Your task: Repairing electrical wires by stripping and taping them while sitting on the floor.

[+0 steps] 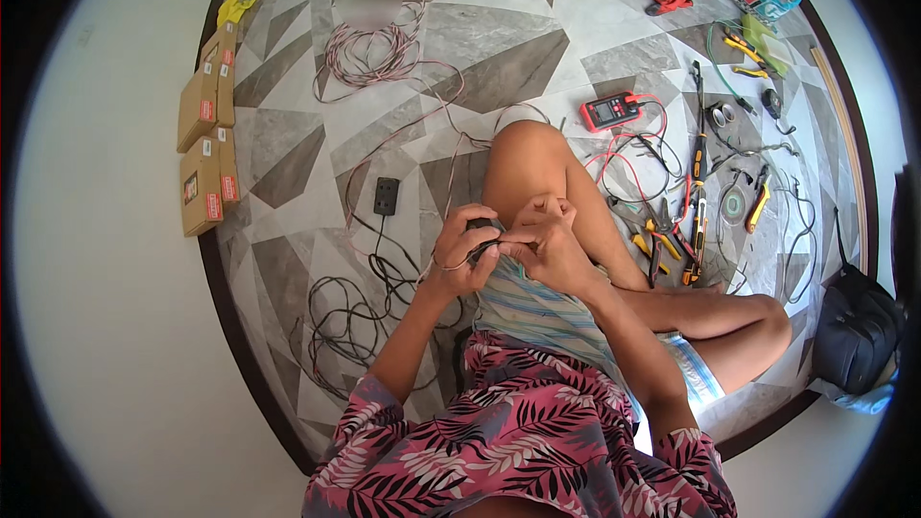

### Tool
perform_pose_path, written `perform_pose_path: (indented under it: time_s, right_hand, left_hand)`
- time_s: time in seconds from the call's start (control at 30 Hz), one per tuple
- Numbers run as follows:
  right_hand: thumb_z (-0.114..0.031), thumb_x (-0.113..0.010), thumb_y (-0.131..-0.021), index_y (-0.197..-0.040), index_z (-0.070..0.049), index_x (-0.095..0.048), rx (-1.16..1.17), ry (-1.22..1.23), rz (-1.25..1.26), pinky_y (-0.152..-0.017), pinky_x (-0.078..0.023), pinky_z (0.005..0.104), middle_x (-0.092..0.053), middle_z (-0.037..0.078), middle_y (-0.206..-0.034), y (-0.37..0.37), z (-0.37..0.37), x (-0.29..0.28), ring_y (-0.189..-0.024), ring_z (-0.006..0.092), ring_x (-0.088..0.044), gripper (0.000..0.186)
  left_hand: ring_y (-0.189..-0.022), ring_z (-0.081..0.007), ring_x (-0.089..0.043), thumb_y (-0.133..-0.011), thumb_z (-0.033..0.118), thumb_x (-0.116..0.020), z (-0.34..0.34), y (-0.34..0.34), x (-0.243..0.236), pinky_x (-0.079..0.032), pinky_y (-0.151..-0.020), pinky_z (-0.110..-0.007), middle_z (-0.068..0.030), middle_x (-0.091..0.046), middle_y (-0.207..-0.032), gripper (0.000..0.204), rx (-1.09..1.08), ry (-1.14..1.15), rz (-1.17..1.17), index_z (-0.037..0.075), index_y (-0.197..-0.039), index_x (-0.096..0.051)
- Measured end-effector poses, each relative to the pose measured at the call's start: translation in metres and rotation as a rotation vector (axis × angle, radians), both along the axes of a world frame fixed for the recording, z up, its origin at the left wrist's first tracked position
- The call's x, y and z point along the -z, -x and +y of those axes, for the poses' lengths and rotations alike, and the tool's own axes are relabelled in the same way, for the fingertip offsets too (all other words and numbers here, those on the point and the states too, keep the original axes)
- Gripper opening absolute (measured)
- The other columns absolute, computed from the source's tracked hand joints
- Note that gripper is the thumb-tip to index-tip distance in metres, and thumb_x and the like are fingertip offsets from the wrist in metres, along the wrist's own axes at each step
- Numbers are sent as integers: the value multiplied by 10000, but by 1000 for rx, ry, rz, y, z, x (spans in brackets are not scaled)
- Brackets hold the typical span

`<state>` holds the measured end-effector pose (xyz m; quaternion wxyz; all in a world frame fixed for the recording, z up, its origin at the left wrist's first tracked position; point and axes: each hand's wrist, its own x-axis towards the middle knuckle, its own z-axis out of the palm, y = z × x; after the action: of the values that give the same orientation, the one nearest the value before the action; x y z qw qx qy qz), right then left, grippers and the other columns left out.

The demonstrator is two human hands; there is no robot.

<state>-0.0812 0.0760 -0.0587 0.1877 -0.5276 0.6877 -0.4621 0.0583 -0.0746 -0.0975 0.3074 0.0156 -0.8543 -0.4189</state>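
Above my crossed legs, my left hand [464, 251] is closed around a small black object [486, 224], partly hidden by the fingers, so its exact kind is unclear. A thin wire passes along the same hand toward the floor. My right hand [543, 242] meets it from the right, thumb and fingertips pinched together at the black object's near edge. Whatever lies between those right fingertips is too small to name. On the floor left of my hands lies a black socket block [387, 197], its cord joining a black cable coil [350, 326].
A reddish wire coil [372, 53] lies ahead. To the right are a red multimeter [611, 112], pliers [662, 228], a yellow utility knife [759, 201] and several cables. Cardboard boxes [200, 187] line the left wall; a black bag [854, 331] sits far right.
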Motion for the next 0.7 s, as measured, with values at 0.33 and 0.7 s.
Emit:
perform_pose_path:
  time_s: [0.33, 0.7]
  right_hand:
    - [-94, -800, -746, -793, -103, -764, 73, -30, -313, -866, -373, 387, -617, 10, -723, -3, -7, 13, -930, 232, -518, 60]
    - [-17, -757, -724, -732, -57, -721, 312, 47, -133, -796, -383, 366, -584, 48, -675, -28, -20, 20, -824, 237, -505, 55]
  left_hand:
    - [-902, -333, -624, -768, 67, -703, 1, 9, -2, -520, -789, -418, -127, -649, -1044, 172, -25, 26, 77, 40, -918, -623]
    - [-958, -256, -598, -856, 76, -624, 42, -25, -13, -477, -842, -348, -138, -607, -1105, 277, -187, -764, -323, 24, -1116, -544]
